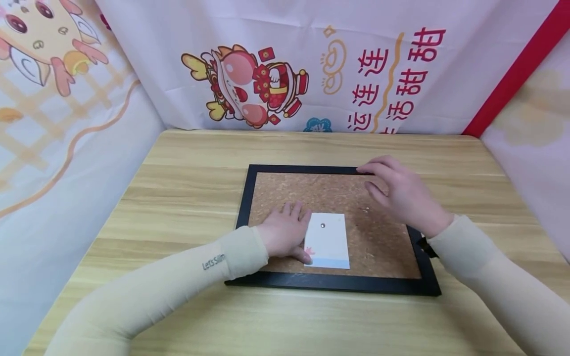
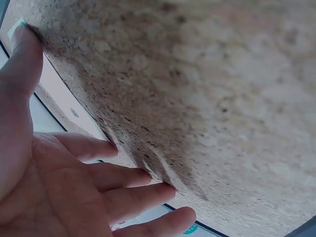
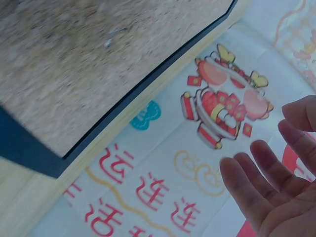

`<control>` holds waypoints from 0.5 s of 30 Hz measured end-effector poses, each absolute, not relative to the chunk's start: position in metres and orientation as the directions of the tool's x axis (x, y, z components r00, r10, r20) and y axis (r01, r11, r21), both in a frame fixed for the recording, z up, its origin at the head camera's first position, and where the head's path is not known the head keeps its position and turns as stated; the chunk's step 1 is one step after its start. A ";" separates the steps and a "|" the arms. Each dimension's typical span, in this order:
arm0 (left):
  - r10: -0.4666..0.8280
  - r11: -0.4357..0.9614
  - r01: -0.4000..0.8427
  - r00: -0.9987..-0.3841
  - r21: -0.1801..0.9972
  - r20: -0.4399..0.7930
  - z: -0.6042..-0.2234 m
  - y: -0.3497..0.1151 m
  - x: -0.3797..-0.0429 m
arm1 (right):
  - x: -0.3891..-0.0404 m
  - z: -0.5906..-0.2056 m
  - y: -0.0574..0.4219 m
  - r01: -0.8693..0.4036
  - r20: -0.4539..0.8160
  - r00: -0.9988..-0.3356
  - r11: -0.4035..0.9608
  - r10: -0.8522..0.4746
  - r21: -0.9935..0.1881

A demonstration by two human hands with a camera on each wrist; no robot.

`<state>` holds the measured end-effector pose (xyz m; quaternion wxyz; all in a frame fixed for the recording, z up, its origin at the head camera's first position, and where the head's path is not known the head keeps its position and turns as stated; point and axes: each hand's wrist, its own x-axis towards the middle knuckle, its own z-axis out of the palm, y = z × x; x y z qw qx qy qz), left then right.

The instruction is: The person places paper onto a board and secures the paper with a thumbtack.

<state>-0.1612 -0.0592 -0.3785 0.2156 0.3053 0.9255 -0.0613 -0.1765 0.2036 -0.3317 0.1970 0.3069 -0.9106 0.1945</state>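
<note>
A black-framed cork board [image 1: 378, 247] lies flat on the wooden table. On it rests a white note [image 1: 329, 242] with a pale blue lower strip and a pink print; a small round metallic tack [image 1: 322, 225] shows near its top. My left hand [image 1: 285, 230] has its fingers spread on the cork, with the thumb and index finger touching the note's left edge. Above the board's right side hovers my right hand [image 1: 396, 190], fingers loosely bent and holding nothing; in the right wrist view its fingers [image 3: 266, 163] are apart.
Tiny shiny bits [image 3: 114, 37], too small to identify, lie on the cork. Behind the table [image 1: 187, 198] hangs a white printed cloth [image 1: 156, 29] with red characters and a cartoon figure. More cloth flanks both sides.
</note>
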 end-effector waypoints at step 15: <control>0.588 0.808 0.574 -0.775 0.132 -0.230 -0.372 -0.088 -0.174 | -0.180 -0.355 0.238 -0.582 0.453 -0.764 0.795 -0.460 -0.175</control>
